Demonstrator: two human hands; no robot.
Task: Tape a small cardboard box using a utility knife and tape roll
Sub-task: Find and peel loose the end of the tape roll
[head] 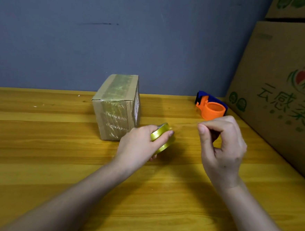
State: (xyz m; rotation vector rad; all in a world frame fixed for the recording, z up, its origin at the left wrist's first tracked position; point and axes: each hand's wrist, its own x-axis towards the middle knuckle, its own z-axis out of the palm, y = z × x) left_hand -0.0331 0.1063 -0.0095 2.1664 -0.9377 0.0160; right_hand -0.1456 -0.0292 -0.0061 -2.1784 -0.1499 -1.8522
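The small cardboard box [116, 107] stands upright on the wooden table [38, 143], just beyond the left hand [138, 145] and touching or nearly touching its knuckles. Clear tape runs over its top and down the near face; under it sit rows of pale printed letters, upside down to the camera, that look like a repeated word beginning "IDE", though it cannot be read for sure. A white label [136, 107] is on the box's right side, its print too small to make out. The box's long axis is vertical.

The left hand grips the tape roll [162, 137], yellowish and glossy, fingers curled over its rim; the roll is tilted on edge, its axis pointing up and away to the left. The right hand [221, 147] is raised to the right of the roll, thumb and forefinger pinched together on a faint clear strip of tape [185, 125] that stretches from the roll to the fingertips.

Beyond the right hand lies an orange and blue tape dispenser [210, 108]. Further right stands a large carton [282, 99] with green Chinese characters, including "云感柔"
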